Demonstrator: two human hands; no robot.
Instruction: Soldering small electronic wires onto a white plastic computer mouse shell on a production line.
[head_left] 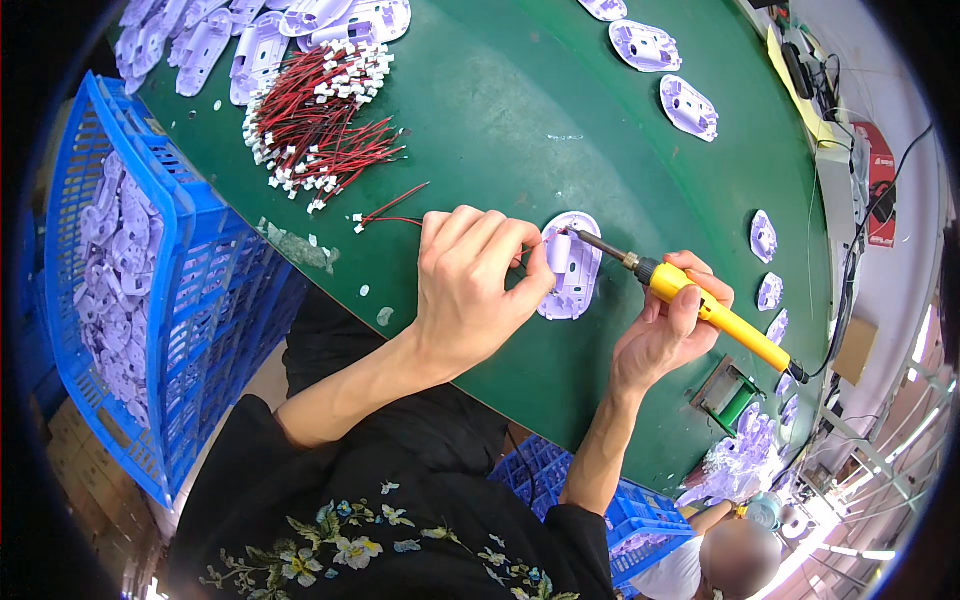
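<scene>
My left hand (475, 285) is closed in a pinch beside a pale purple plastic shell (571, 285), which lies on the table. A thin red wire lead (395, 217) with a white connector runs under its fingers; the pinched end is mostly hidden. My right hand (668, 325) is wrapped round the yellow handle of a soldering iron (735, 322). The iron's metal tip reaches the upper part of the shell, close to my left fingertips. Whether the tip touches the wire is too small to tell.
A heap of red and black wire leads (325, 125) lies at the far left of the green table (480, 110), near piled purple shells (262, 55). More shells (690, 108) form a line at right. Blue crates (185, 300) stand beside the table. A green stand (730, 395) and another person (668, 578) are at lower right.
</scene>
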